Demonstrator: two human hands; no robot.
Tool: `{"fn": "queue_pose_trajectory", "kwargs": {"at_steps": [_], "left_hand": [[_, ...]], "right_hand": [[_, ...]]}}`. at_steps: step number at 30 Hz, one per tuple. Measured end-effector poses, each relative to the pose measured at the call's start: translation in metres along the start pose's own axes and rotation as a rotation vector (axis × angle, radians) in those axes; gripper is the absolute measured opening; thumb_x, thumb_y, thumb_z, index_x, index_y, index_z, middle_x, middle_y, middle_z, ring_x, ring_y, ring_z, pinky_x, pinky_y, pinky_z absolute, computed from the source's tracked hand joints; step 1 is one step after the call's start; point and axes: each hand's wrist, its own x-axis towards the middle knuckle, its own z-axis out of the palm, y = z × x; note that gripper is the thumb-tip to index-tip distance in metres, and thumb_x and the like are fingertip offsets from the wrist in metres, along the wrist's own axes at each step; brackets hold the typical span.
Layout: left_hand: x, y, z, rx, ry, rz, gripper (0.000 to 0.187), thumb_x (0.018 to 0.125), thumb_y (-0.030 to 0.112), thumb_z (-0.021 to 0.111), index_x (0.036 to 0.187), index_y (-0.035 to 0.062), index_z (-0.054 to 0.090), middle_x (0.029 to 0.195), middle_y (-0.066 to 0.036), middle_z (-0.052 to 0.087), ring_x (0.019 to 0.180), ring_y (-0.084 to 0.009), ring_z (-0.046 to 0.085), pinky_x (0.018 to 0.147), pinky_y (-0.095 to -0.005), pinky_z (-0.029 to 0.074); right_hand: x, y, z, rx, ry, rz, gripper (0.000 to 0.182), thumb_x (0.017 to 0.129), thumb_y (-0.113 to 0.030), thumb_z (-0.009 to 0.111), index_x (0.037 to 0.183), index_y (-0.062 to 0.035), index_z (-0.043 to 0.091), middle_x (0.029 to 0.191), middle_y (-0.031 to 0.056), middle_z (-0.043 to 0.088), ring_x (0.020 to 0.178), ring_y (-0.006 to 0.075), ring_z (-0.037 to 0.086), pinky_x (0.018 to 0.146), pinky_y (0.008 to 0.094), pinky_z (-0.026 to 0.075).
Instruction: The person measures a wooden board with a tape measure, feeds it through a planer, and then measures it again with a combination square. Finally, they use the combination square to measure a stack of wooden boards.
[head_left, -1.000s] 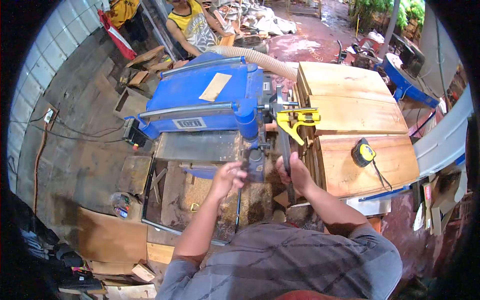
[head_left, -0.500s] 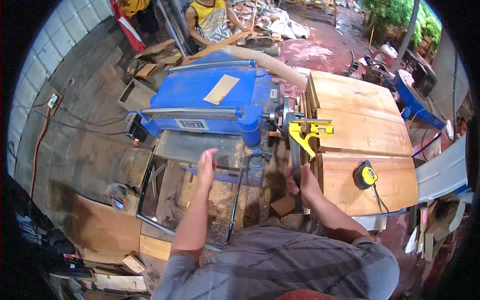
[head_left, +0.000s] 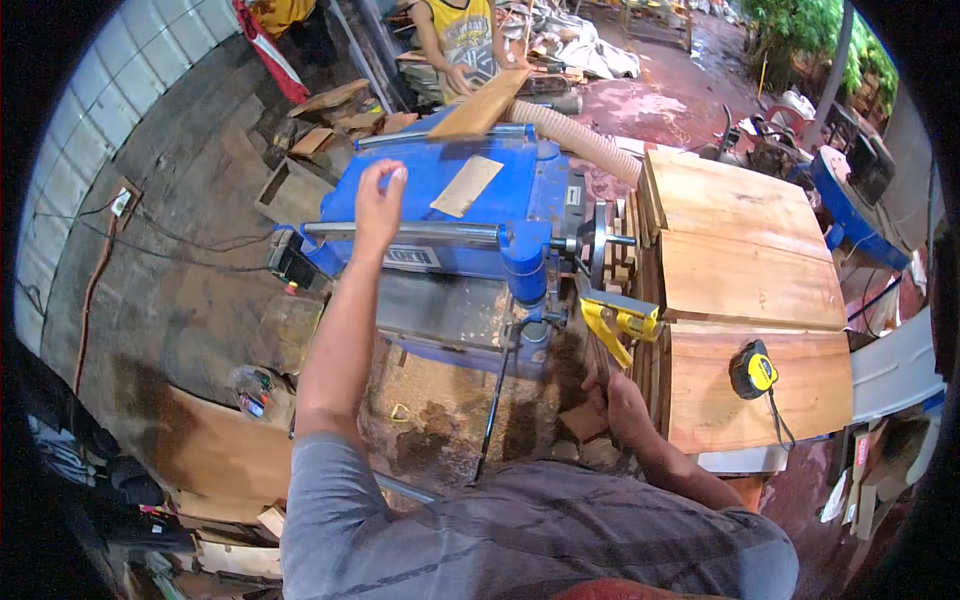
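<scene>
My left hand (head_left: 379, 205) is raised above the front of the blue thickness planer (head_left: 420, 190), fingers loosely curled and apart, with nothing visible in them. My right hand (head_left: 626, 402) is closed around the lower end of a combination square (head_left: 612, 325) with a yellow head, held beside the planer's right side. A person in a yellow top holds a wooden board (head_left: 484, 104) over the planer's far edge. On the planer's top lies a small flat piece of wood or card (head_left: 468, 187).
Stacked wide boards (head_left: 750, 270) stand to the right, carrying a tape measure (head_left: 753, 370). A ribbed hose (head_left: 575, 135) runs behind the planer. Wood shavings (head_left: 440, 400) cover the area in front of it. Cables (head_left: 180, 247) cross the floor at left.
My left hand has risen forward and left over the planer. My right hand has lowered and tilted the combination square. The other person's board has moved over the planer's far edge.
</scene>
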Motion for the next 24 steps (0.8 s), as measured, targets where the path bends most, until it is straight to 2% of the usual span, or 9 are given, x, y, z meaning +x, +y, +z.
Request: {"fn": "queue_pose_trajectory", "kwargs": {"at_steps": [4, 6, 10, 12, 13, 15, 18, 22, 24], "left_hand": [[0.050, -0.002, 0.012, 0.200, -0.067, 0.098, 0.030, 0.093, 0.026, 0.062, 0.105, -0.0015, 0.064, 0.104, -0.014, 0.066, 0.101, -0.0264, 0.061, 0.093, -0.0353, 0.045], [0.073, -0.017, 0.030, 0.296, -0.114, 0.146, 0.033, 0.086, 0.031, 0.068, 0.098, 0.0007, 0.067, 0.109, -0.021, 0.064, 0.108, -0.0351, 0.059, 0.096, -0.0423, 0.044], [0.107, -0.065, 0.086, 0.407, -0.249, 0.104, 0.051, 0.084, 0.045, 0.068, 0.105, -0.0019, 0.067, 0.120, -0.024, 0.061, 0.117, -0.0369, 0.056, 0.101, -0.0437, 0.041], [0.116, -0.079, 0.113, 0.603, -0.526, -0.253, 0.067, 0.083, 0.057, 0.062, 0.110, -0.0041, 0.066, 0.130, -0.027, 0.055, 0.124, -0.0366, 0.052, 0.104, -0.0430, 0.040], [0.113, -0.084, 0.123, 0.607, -0.531, -0.250, 0.067, 0.083, 0.057, 0.062, 0.110, -0.0041, 0.066, 0.130, -0.027, 0.055, 0.124, -0.0366, 0.052, 0.104, -0.0430, 0.040], [0.106, -0.096, 0.130, 0.686, -0.668, -0.436, 0.074, 0.085, 0.062, 0.056, 0.122, -0.0028, 0.061, 0.135, -0.027, 0.051, 0.128, -0.0359, 0.050, 0.105, -0.0431, 0.039], [0.084, -0.113, 0.117, 0.560, -0.821, -0.729, 0.077, 0.085, 0.061, 0.056, 0.129, -0.0027, 0.054, 0.131, -0.028, 0.054, 0.122, -0.0381, 0.054, 0.103, -0.0453, 0.041], [0.001, -0.086, 0.085, 0.827, -0.529, -0.482, 0.078, 0.086, 0.060, 0.056, 0.131, -0.0030, 0.049, 0.126, -0.027, 0.057, 0.114, -0.0417, 0.057, 0.098, -0.0480, 0.044], [-0.034, -0.091, 0.069, 0.873, -0.214, -0.213, 0.072, 0.089, 0.059, 0.053, 0.125, -0.0033, 0.053, 0.118, -0.027, 0.060, 0.106, -0.0423, 0.060, 0.093, -0.0497, 0.045]], "right_hand": [[-0.008, 0.002, 0.001, -0.255, -0.022, 0.019, 0.053, 0.104, -0.048, 0.029, 0.094, -0.0053, 0.059, 0.066, -0.0030, 0.044, 0.056, 0.0087, 0.038, 0.051, 0.0274, 0.031], [-0.015, -0.018, 0.011, -0.188, 0.015, 0.200, 0.043, 0.105, -0.038, 0.037, 0.085, -0.0024, 0.053, 0.071, -0.0003, 0.048, 0.067, 0.0115, 0.045, 0.061, 0.0312, 0.039], [-0.017, -0.010, 0.018, -0.200, 0.028, 0.081, 0.042, 0.104, -0.035, 0.041, 0.085, -0.0004, 0.054, 0.070, 0.0005, 0.047, 0.063, 0.0141, 0.045, 0.060, 0.0312, 0.040], [-0.018, -0.001, 0.017, -0.276, 0.020, 0.045, 0.041, 0.102, -0.036, 0.044, 0.081, -0.0016, 0.055, 0.066, 0.0004, 0.047, 0.064, 0.0084, 0.045, 0.055, 0.0281, 0.037], [-0.019, -0.001, 0.016, -0.270, 0.022, 0.047, 0.041, 0.102, -0.036, 0.044, 0.081, -0.0016, 0.055, 0.066, 0.0004, 0.047, 0.064, 0.0084, 0.045, 0.055, 0.0281, 0.037], [-0.023, -0.005, 0.016, -0.454, 0.017, 0.166, 0.033, 0.097, -0.030, 0.056, 0.090, 0.0016, 0.061, 0.073, 0.0102, 0.057, 0.065, 0.0187, 0.053, 0.062, 0.0346, 0.044], [-0.027, -0.003, 0.016, -0.554, 0.038, 0.179, 0.033, 0.094, -0.030, 0.060, 0.089, 0.0024, 0.061, 0.075, 0.0153, 0.060, 0.067, 0.0227, 0.057, 0.063, 0.0379, 0.045], [-0.026, 0.004, 0.017, -0.559, 0.039, 0.187, 0.034, 0.093, -0.030, 0.061, 0.089, 0.0031, 0.060, 0.074, 0.0163, 0.059, 0.067, 0.0257, 0.057, 0.063, 0.0394, 0.045], [-0.020, 0.016, 0.022, -0.486, 0.071, 0.109, 0.035, 0.093, -0.027, 0.057, 0.080, 0.0049, 0.055, 0.066, 0.0105, 0.051, 0.065, 0.0158, 0.049, 0.059, 0.0351, 0.041]]}}
